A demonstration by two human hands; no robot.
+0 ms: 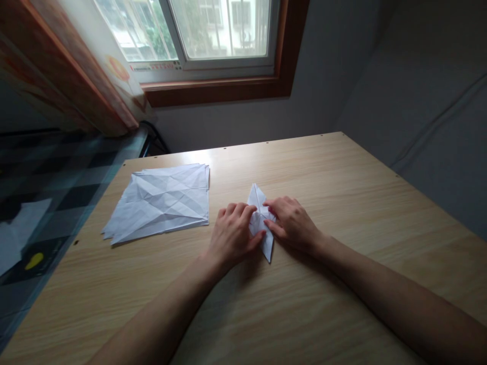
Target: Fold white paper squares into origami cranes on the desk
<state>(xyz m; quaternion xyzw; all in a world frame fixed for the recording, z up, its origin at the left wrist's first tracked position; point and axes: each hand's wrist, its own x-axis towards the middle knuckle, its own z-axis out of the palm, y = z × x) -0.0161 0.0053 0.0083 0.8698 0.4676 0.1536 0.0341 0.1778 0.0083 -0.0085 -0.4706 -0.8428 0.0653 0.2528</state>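
A small piece of folded white paper [268, 244], pointed at its far and near ends, lies on the wooden table between my hands. My left hand [235, 230] is on its left side, with curled fingers and the thumb gripping that edge. From the right, my right hand [292, 222] pinches the opposite edge between thumb and fingers. Crease lines run along and across the paper's middle. My fingers cover parts of both side edges.
A stack of creased white sheets [167, 203] lies on the table [342, 304] to the left. Beyond the table's left edge is a surface with a dark checked cover [57, 172], bearing more white paper [28, 223]. A window [224, 30] and a curtain [76, 66] are behind.
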